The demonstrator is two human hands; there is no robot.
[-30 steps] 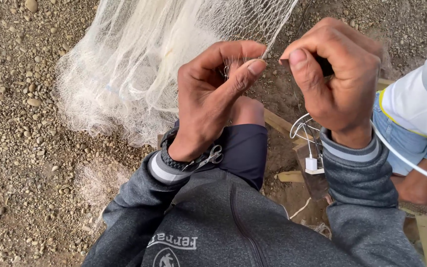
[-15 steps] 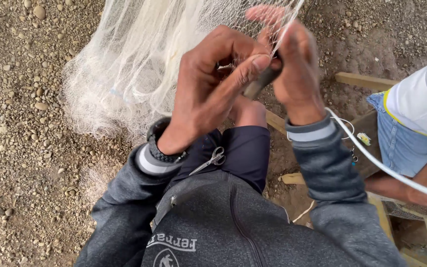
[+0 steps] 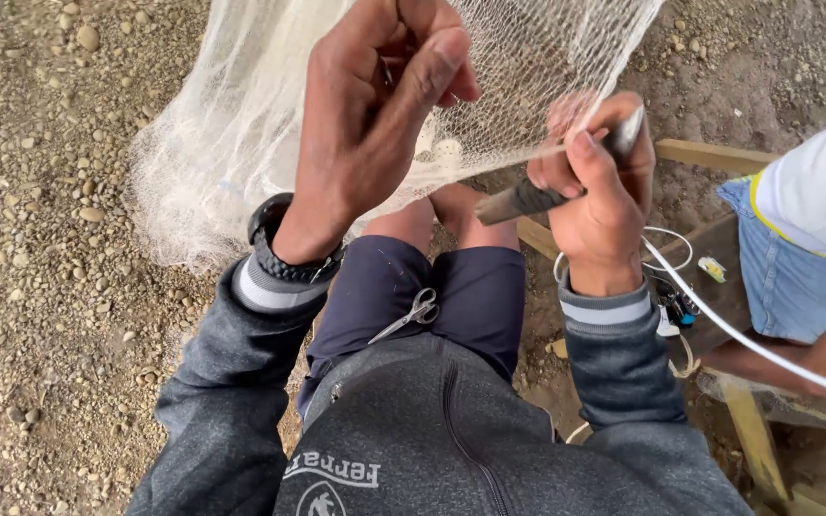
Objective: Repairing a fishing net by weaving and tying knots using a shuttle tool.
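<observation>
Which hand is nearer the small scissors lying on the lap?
Left. The left hand pinches the net above the scissors; its wrist is just above-left of them. The right hand, gripping a netting needle, is farther off to their right.

Your left hand is raised high in view, back of hand toward the camera, fingers curled in, thumb and forefinger pinched together at the top. Left wrist is bent slightly, forearm running down and left toward your body. Your right hand sits lower and to the right, closed in a fist-like grip, thumb pressed on top, knuckles facing away from you. Right forearm drops almost straight down. Both elbows are bent, hands near each other but apart.
</observation>
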